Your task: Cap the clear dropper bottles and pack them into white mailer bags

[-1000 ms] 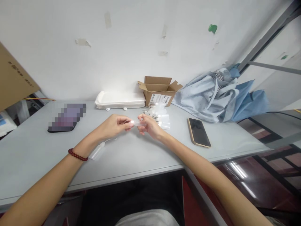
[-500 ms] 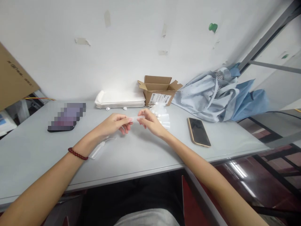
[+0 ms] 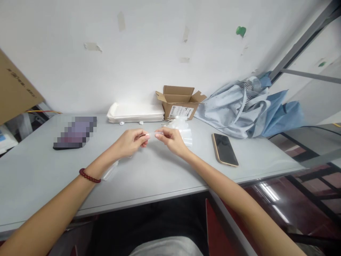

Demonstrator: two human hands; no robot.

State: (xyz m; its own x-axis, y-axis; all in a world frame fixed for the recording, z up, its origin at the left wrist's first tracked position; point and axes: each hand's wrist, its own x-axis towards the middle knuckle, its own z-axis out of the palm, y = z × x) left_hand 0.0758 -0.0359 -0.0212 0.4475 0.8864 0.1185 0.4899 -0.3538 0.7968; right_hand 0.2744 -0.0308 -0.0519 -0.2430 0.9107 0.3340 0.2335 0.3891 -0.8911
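Observation:
Over the middle of the desk, my left hand (image 3: 133, 141) and my right hand (image 3: 171, 139) pinch opposite ends of a small translucent plastic piece (image 3: 152, 134). Thumbs and fingers hide both of its ends, so its exact kind cannot be made out. Beneath my left wrist lies a clear plastic piece (image 3: 109, 172) with a white end, partly covered by the arm. Just behind my right hand is a pile of similar clear plastic pieces (image 3: 186, 135) with white parts.
A stack of white envelope-like packets (image 3: 135, 113) and an open cardboard box (image 3: 177, 103) stand against the wall. To the right are a phone (image 3: 225, 149) and crumpled blue fabric (image 3: 239, 110). A blurred-out dark device (image 3: 76, 133) lies left on the grey desk (image 3: 160, 177).
My right fingers have closed flatter along the plastic piece, and my left hand has turned slightly. The clear piece under my left wrist is now more covered.

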